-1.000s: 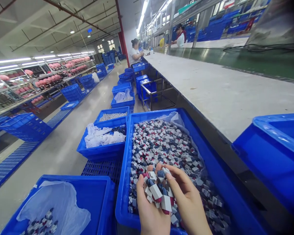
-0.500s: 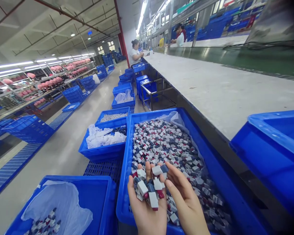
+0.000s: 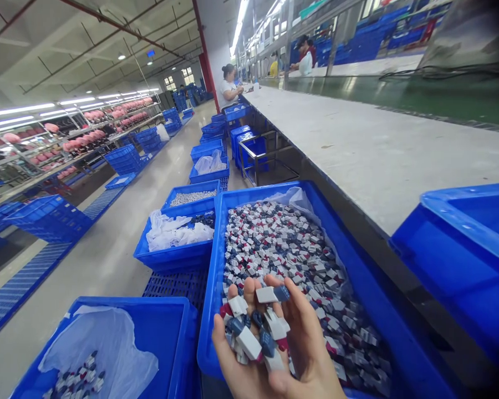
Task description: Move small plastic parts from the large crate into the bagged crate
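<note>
Low in the head view, my left hand is cupped palm up and holds a heap of small plastic parts, grey-white blocks with dark blue or dark red ends. Against its right side lies my right hand, curled around the same heap, its thumb low in front. One white part with a blue end rests across the top at the fingertips of both hands. Beneath the hands is a big blue bin, lined with clear plastic and filled with many similar parts.
At lower left stands another blue bin with a plastic liner and a few parts. More blue bins line the aisle ahead. A long white worktable runs along the right, with a blue bin at its near end. A person sits farther along.
My right hand has moved left and closed in against the left, its thumb dropping toward the bottom of the heap. The held parts have shifted and turned a little.
</note>
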